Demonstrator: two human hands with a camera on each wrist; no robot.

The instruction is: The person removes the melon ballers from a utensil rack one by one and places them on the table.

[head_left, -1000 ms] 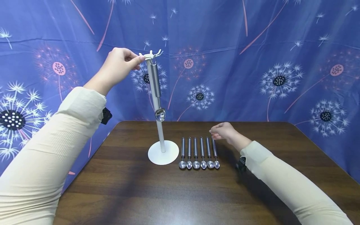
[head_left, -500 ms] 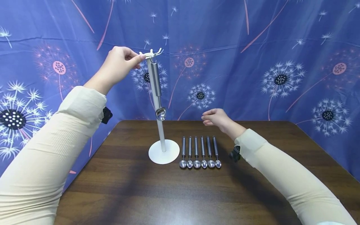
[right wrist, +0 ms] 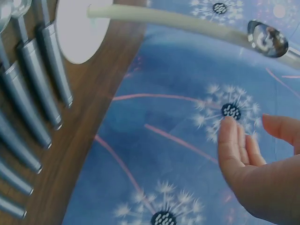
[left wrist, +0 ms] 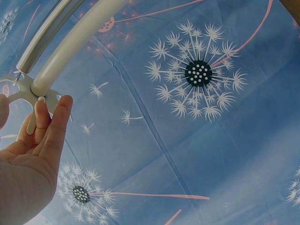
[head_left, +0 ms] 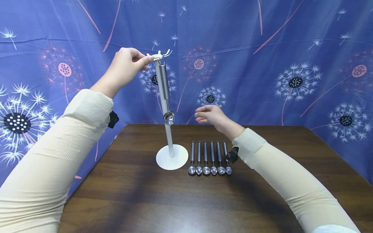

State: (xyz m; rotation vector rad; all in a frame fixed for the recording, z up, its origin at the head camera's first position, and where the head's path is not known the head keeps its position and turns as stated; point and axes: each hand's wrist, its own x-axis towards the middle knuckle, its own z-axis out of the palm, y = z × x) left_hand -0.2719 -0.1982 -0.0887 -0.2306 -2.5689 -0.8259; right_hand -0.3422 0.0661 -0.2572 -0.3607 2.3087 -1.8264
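A white stand [head_left: 168, 129] with a round base and a hooked top rises from the table. My left hand [head_left: 123, 68] pinches one of its hooks [left wrist: 32, 123] between thumb and fingers. A steel melon baller [head_left: 164, 82] hangs by its ring from another hook, scoop [right wrist: 268, 39] down, close along the pole. My right hand [head_left: 214, 117] is in the air to the right of that scoop, apart from it. Its fingers bend softly, and nothing lies between them and the thumb. Several more melon ballers [head_left: 205, 155] lie in a row on the table right of the base, handles pointing away.
The brown wooden table [head_left: 175, 197] ends just behind the stand and the row. Behind it hangs a blue cloth [head_left: 239, 71] printed with dandelions. Black wrist cameras are strapped at both cuffs; the right one [head_left: 232, 154] partly overlaps the row's right end in the head view.
My right hand has moved up and left, from the right end of the row toward the hanging melon baller. The left hand keeps its pinch on the hook. The head view has shifted slightly.
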